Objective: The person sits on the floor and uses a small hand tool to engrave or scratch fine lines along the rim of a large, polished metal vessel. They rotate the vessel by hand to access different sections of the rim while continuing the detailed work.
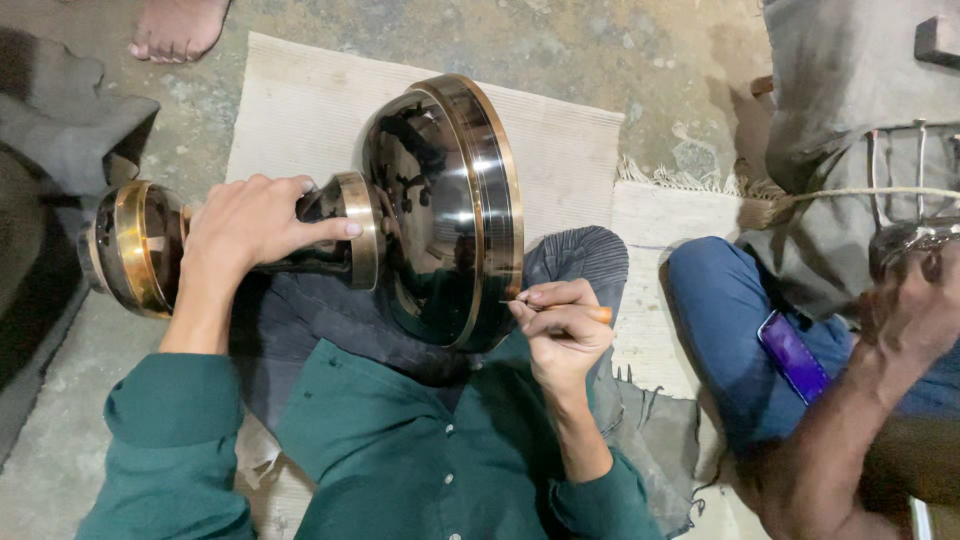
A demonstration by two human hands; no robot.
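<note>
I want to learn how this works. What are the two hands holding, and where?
The left hand grips the shiny metal stand by its narrow stem. The right hand pinches a thin tool against the wide rim.

Left arm: in a green sleeve, it reaches forward and up from the body, the forearm bare from the cuff.
Left hand [250,225]: knuckles up, fingers curled over and closed in a grasp, thumb stretched out toward the right hand.
Right arm: bent sharply at the elbow, the forearm rising close to the chest (sleeve pushed back to mid-forearm).
Right hand [565,325]: lower than the left and well apart from it, fingers pinched together in a pen-like grip, tips pointing toward the left hand.
</note>
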